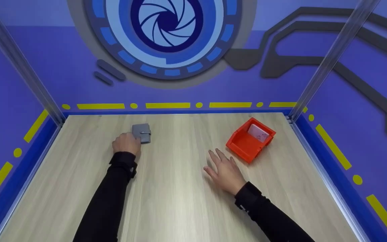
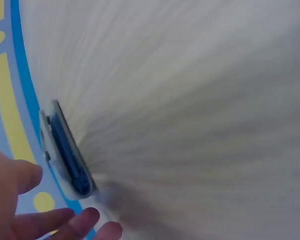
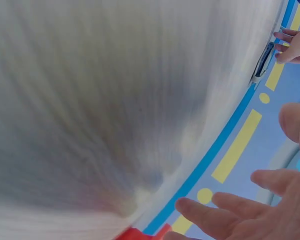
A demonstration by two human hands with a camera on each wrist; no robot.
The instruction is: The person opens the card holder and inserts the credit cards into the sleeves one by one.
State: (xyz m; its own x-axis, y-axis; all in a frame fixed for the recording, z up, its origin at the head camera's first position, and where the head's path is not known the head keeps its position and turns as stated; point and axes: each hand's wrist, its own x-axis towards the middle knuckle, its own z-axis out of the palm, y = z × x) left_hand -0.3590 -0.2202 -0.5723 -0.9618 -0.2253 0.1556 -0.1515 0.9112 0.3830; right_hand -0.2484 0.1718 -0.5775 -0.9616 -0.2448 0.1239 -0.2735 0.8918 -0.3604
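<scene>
Person's left hand [image 1: 126,144] relaxed (no grip seen), just beside grey wallet [image 1: 142,131]; right hand [image 1: 227,173] spread, empty, near red bin [image 1: 245,145] on counter [image 1: 176,188]

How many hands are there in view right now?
2: the left hand is beside the gray wallet, and the right hand is near the orange-red bin.

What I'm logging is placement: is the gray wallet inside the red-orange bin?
No, the gray wallet is by the left hand, well apart from the red-orange bin.
</scene>
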